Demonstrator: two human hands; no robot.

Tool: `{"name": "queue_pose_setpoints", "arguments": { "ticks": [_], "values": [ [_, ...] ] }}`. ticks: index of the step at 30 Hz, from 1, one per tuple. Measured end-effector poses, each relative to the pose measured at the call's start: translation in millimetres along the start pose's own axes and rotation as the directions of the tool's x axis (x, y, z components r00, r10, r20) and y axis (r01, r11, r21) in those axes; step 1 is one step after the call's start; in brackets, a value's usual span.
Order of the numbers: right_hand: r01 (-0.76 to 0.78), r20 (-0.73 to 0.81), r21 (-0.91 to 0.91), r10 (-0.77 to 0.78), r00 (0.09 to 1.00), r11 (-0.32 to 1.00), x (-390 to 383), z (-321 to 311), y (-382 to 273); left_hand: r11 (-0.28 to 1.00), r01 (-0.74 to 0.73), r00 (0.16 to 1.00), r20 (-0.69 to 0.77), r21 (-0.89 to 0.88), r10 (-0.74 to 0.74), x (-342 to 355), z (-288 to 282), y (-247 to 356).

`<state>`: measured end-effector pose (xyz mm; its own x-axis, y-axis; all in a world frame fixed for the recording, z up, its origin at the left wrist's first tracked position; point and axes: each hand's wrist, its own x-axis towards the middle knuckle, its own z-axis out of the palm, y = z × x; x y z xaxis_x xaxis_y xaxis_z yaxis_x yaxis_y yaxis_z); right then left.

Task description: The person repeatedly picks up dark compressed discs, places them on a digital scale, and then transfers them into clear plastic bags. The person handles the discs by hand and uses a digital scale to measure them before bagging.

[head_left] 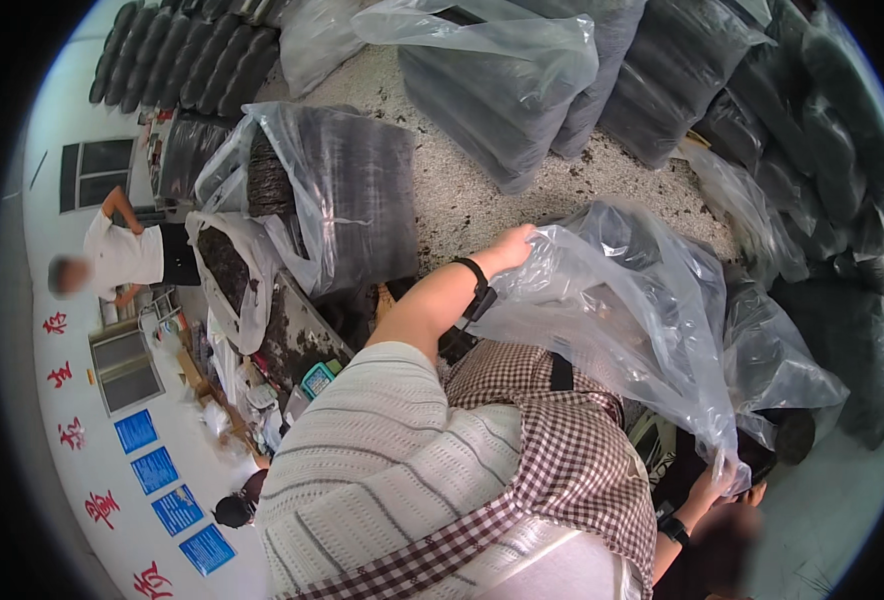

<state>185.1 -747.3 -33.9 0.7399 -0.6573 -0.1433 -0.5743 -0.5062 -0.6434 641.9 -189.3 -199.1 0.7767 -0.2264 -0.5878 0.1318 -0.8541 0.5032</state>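
Note:
A large clear plastic bag point(612, 310) is stretched in loose folds between my two hands. My left hand point(510, 248) is closed on its upper left edge, the arm reaching forward in a striped sleeve with a black band at the wrist. Lower and to the right, my right hand point(714, 484) pinches the gathered other end of the bag; it also wears a black wrist device. Whether anything lies inside the bag, I cannot tell. Just ahead of my left hand is a clear-wrapped bundle of long dark packs point(357, 190), its plastic loose at the open left side.
Plastic-wrapped dark bundles point(512, 100) stand ahead, and more are stacked at the right point(842, 130). An open white sack of dark crumbly material point(227, 270) stands left. A person in a white top point(122, 245) stands beyond it; another person point(732, 550) is close to my right hand.

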Motion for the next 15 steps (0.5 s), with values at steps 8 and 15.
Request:
{"name": "queue_pose_setpoints", "arguments": {
  "ticks": [8, 15],
  "values": [
    [0.116, -0.148, 0.219, -0.084, 0.985, 0.969, 140.2, 6.1, -83.7, 0.87, -0.429, 0.875, -0.35, -0.244, 0.333, -88.4, -232.9, 104.5],
    [0.403, -0.03, -0.48, -0.474, 0.88, 0.779, 155.8, -25.9, -104.3, 0.818, -0.547, 0.812, -0.35, -0.179, 0.467, -222.3, -310.4, 133.0]
  ]
}}
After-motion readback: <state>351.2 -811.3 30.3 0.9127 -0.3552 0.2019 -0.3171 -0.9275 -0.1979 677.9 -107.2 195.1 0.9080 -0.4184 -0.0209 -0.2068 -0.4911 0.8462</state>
